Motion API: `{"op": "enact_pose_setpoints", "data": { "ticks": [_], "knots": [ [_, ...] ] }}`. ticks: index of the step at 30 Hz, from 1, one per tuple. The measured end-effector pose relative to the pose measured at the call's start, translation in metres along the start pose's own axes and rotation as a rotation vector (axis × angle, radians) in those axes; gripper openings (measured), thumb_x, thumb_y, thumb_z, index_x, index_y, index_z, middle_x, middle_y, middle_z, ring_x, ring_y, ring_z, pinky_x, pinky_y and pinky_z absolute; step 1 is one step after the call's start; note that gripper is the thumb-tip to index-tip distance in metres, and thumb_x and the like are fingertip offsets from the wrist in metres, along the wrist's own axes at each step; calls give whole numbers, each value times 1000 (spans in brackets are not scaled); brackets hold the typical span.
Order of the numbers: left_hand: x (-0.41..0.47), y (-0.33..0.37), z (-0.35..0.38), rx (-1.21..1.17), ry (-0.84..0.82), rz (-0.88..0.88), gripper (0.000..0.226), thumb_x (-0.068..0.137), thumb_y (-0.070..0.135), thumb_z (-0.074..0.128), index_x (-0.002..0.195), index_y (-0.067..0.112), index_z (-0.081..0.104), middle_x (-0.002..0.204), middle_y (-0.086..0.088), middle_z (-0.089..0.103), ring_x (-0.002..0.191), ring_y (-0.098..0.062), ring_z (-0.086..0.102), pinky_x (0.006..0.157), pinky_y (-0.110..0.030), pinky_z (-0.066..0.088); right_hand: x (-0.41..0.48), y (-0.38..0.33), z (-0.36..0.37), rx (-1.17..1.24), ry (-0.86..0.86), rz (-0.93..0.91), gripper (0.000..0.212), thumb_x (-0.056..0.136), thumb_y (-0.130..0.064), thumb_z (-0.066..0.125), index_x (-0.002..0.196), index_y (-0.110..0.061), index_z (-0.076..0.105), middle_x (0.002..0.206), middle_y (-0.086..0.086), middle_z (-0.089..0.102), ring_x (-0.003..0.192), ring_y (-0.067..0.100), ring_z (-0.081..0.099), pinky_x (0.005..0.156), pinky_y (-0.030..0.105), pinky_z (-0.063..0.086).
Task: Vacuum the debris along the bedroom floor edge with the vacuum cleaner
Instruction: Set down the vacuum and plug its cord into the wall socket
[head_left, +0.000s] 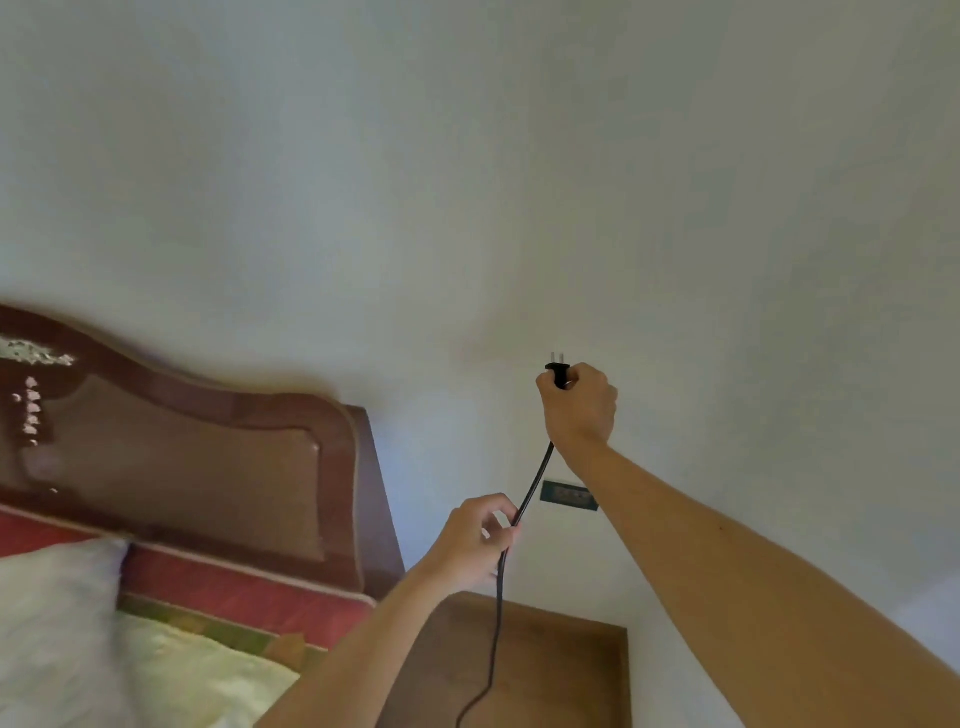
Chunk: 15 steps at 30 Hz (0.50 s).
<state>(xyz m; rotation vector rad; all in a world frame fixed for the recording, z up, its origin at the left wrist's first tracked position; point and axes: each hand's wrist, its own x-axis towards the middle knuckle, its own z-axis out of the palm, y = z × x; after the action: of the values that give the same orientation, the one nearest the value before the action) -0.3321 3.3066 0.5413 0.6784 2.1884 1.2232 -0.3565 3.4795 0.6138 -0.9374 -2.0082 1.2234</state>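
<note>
My right hand (579, 402) grips a black two-pin plug (558, 370), its metal pins pointing up toward the white wall. The black power cord (535, 483) runs down from that hand, and my left hand (480, 538) pinches it lower down between thumb and fingers. Below my left hand the cord hangs and leaves the bottom of the frame. A dark wall socket (566, 496) sits on the wall just below my right wrist, partly hidden by my forearm. The vacuum cleaner itself and the floor are out of view.
A wooden nightstand (561, 670) stands under the socket against the wall. To the left is a bed with a carved brown headboard (208, 457), a white pillow (57, 623) and pale yellow bedding (197, 680).
</note>
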Motion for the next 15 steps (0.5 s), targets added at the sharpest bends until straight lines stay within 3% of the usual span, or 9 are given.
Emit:
{"op": "enact_pose_setpoints", "data": {
  "ticks": [6, 15],
  "knots": [
    [33, -56, 48, -113, -108, -114, 2, 97, 19, 60, 95, 17, 60, 80, -9, 62, 80, -35, 70, 71, -46, 62, 14, 92, 20, -116, -1, 70, 21, 89, -25, 62, 90, -4, 63, 86, 10, 66, 79, 26, 56, 65, 37, 50],
    [72, -137, 108, -186, -225, -179, 15, 98, 20, 56, 83, 18, 58, 75, -4, 57, 72, -18, 60, 76, -49, 60, 26, 214, 58, -206, -1, 127, 19, 90, -19, 62, 79, -5, 59, 77, 8, 62, 69, 27, 61, 58, 38, 54]
  ]
}}
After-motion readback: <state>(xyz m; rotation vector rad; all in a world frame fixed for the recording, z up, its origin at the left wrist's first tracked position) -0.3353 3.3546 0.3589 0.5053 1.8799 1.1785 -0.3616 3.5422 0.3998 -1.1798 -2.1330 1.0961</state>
